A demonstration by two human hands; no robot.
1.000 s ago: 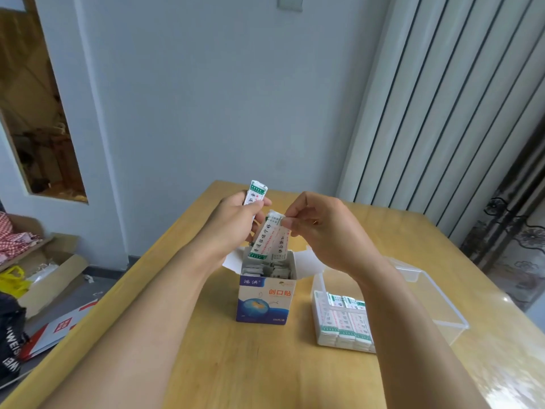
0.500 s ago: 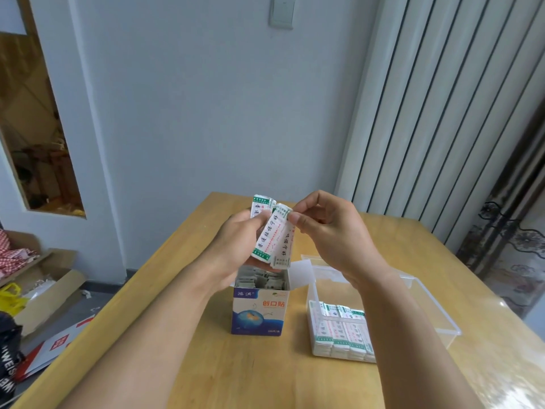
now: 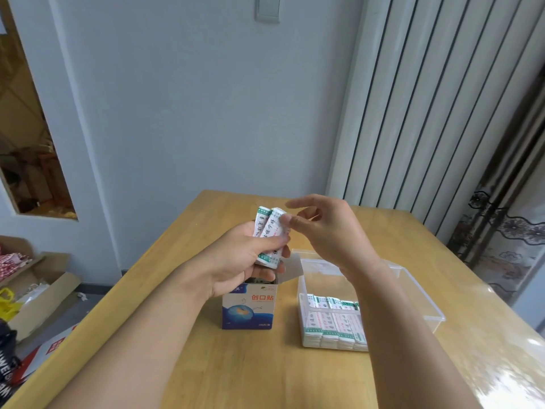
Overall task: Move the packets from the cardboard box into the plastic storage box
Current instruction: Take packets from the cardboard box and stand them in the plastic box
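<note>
A small blue-and-white cardboard box [image 3: 249, 309] stands open on the wooden table, more packets dimly visible inside. My left hand [image 3: 241, 261] hovers just above it and grips a bunch of white packets with green ends [image 3: 269, 231], held upright. My right hand [image 3: 321, 228] is beside them, thumb touching the top of the nearest packet, fingers loosely spread and holding nothing. To the right sits the clear plastic storage box [image 3: 413, 287], with a row of stacked packets [image 3: 333, 323] lying at its near end.
The wooden table [image 3: 265, 373] runs to a grey wall and white ribbed panel behind. On the floor at left lie open cardboard cartons [image 3: 38, 287] and bags. A patterned curtain [image 3: 507, 225] hangs at right.
My right hand has let go of the packet it drew from the cardboard box; that packet now sits with the others in my left hand. My right fingers have spread open.
</note>
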